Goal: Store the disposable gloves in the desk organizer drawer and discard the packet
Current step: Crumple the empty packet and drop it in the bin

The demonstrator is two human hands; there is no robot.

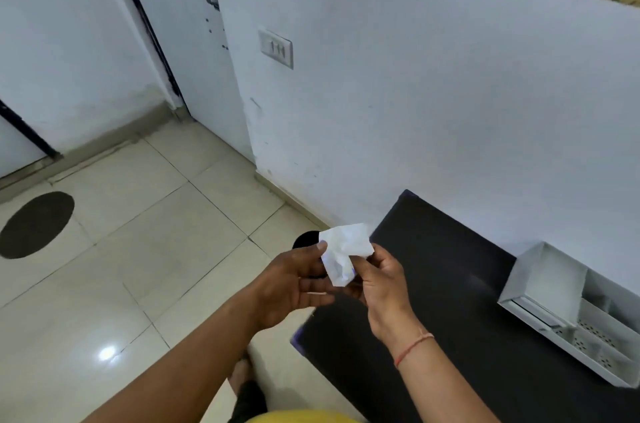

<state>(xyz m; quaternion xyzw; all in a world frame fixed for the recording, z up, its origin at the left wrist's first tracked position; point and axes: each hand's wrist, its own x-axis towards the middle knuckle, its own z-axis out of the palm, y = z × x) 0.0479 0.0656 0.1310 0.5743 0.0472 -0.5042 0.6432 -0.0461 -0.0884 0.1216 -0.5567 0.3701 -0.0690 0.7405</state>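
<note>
A crumpled white packet (343,251) is held in the air between both hands, over the left corner of the black desk (433,267). My left hand (294,284) pinches its left edge with thumb and fingers. My right hand (377,284) grips its lower right part. The white desk organizer (568,315) stands at the desk's right, against the wall, with its drawer front showing. No gloves are visible. A dark round object (306,239), possibly a bin, sits on the floor just behind my left hand, mostly hidden.
Beige floor tiles (156,249) spread to the left, with a dark oval mat (36,225) near the far left. A white wall with a switch plate (277,48) rises behind the desk. A door (194,42) stands at the back.
</note>
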